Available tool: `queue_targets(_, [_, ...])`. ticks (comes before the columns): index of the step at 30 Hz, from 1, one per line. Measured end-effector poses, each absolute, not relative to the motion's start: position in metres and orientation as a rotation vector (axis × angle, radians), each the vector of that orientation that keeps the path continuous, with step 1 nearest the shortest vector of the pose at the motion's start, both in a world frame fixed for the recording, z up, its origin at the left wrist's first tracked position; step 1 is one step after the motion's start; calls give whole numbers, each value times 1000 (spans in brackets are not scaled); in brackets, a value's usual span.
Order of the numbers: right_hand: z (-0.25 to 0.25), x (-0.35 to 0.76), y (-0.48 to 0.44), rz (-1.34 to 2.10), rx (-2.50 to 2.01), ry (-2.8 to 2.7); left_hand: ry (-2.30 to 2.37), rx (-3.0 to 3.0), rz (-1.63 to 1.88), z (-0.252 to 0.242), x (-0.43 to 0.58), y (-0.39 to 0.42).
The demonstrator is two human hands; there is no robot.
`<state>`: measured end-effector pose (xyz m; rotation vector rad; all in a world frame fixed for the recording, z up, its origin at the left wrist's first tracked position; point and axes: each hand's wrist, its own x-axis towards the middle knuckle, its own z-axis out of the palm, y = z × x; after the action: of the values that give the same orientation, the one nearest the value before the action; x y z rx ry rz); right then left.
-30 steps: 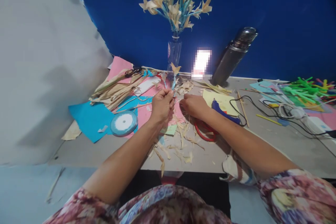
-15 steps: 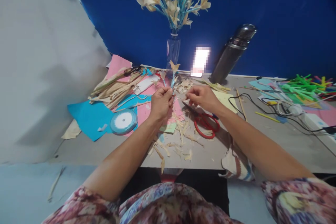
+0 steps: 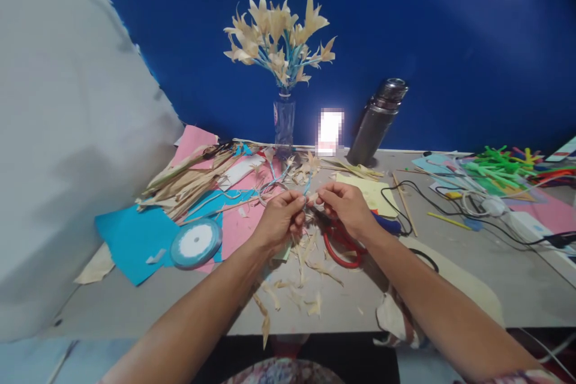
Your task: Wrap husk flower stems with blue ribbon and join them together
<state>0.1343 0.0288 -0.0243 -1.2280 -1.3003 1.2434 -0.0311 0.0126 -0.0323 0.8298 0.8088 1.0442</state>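
Observation:
My left hand (image 3: pixel 283 216) is closed in a pinch on the thin blue-wrapped stem (image 3: pixel 308 185) of a small husk flower (image 3: pixel 311 162), which points away from me. My right hand (image 3: pixel 345 207) is close beside it, thumb and fingertips pinching a small pale strip of husk (image 3: pixel 313 197) near the stem. Scissors with red handles (image 3: pixel 344 262) lie below my right hand, their blades partly hidden. Other small husk flowers (image 3: pixel 269 156) on blue stems lie just beyond my left hand. Husk scraps (image 3: pixel 310 306) are scattered in front of me.
A clear vase (image 3: pixel 284 123) of husk flowers (image 3: pixel 274 27) stands at the back, beside a lit phone (image 3: pixel 330 132) and a leaning flask (image 3: pixel 378 123). On the left are dried husks (image 3: pixel 180 186), blue paper (image 3: pixel 130 240) and a ribbon roll (image 3: pixel 197 243); black cable (image 3: pixel 450 207) crosses the right.
My right hand has come in against my left hand, closing the gap between them. The camera view has tilted up, so the table sits lower. My left hand still grips the flower stem.

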Motion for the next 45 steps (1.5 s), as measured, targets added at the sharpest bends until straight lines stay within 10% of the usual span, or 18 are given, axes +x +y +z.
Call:
queue_targets(14, [-24, 140, 45, 1523, -1196, -1285, 966, 1017, 1274, -36, -29, 18])
queue_targets(25, [-5, 142, 64, 348, -1493, -2189, 1015, 926, 1419, -30, -36, 28])
queue_targets(45, [-30, 146, 5, 547, -1013, -2867, 1131, 1237, 760, -20, -17, 90])
